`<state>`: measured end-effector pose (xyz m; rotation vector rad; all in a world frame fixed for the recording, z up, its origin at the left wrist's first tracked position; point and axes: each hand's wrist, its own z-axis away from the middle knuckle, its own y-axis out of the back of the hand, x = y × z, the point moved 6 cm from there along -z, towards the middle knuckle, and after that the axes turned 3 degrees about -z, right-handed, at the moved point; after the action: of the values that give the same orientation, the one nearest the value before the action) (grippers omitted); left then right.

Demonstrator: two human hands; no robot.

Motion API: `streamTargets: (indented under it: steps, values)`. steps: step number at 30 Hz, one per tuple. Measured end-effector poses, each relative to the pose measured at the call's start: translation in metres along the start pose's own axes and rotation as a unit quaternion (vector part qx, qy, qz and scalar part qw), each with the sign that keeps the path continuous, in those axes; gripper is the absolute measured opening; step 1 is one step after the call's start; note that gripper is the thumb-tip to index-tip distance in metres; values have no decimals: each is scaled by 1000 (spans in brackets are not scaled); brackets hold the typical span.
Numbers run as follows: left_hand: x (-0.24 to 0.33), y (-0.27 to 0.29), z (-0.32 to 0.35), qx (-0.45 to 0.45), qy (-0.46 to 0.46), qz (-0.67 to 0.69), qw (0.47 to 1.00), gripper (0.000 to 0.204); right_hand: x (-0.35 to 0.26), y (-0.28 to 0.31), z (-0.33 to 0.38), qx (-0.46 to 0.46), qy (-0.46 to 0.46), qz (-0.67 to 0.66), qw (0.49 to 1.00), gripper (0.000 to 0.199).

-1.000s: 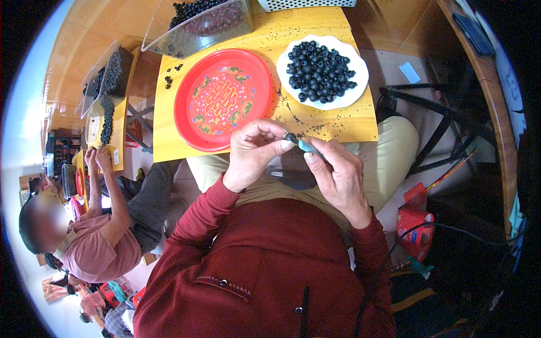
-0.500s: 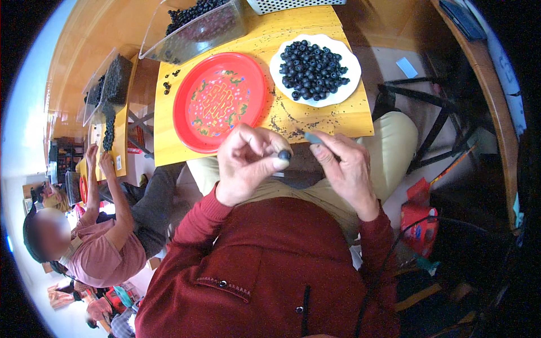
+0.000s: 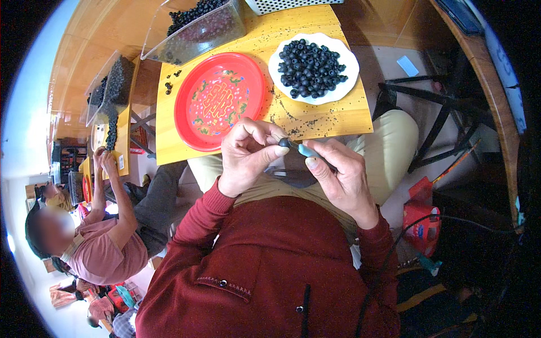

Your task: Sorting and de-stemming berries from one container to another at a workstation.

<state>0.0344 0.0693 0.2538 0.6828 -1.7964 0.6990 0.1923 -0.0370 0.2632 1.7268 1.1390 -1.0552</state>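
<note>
Your left hand (image 3: 248, 155) pinches a small dark berry (image 3: 284, 143) between thumb and fingertips, closed on it just above your lap, near the front edge of the yellow table (image 3: 315, 115). Your right hand (image 3: 341, 174) is closed around a small pale blue tool (image 3: 307, 150), held between thumb and forefinger. What kind of tool it is cannot be told at this size.

The relation that matters is between those two things. The berry sits just left of the tool's tip, touching it or very nearly so; the exact contact is too small to make out. The tool's long axis runs from the lower right, where your fingers hold it, up and to the left toward the berry, so its tip points straight at the fruit. The berry lies at the far-left end of that line, and both hands meet at it; neither is clearly nearer.

Beyond your hands, the red plate (image 3: 220, 101) lies on the table to the far left of the berry, and it holds no berries. The white plate (image 3: 346, 87) heaped with dark berries lies to the far right, nearer your right hand. A clear plastic tub (image 3: 194, 34) with more berries stands at the far edge of the table, with a few loose berries (image 3: 169, 85) beside the red plate.

At the left, another person works at a separate table.
</note>
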Motion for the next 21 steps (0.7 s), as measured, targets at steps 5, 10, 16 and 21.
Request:
streamTargets:
  steps: [5, 10, 16, 21]
  values:
    - [0, -1, 0, 8, 0, -2, 1000, 27, 3, 4, 0, 16, -20, -11, 1000, 28]
    - [-7, 6, 7, 34, 70, -108, 991, 30, 14, 8, 7, 37, -46, -10, 998, 28]
    - [1, -5, -8, -57, 47, -243, 967, 16, 31, 15, 23, 64, -93, -9, 994, 26]
    - [14, -9, -29, -90, 47, -285, 953, 11, 46, 12, 41, 77, -104, -54, 990, 27]
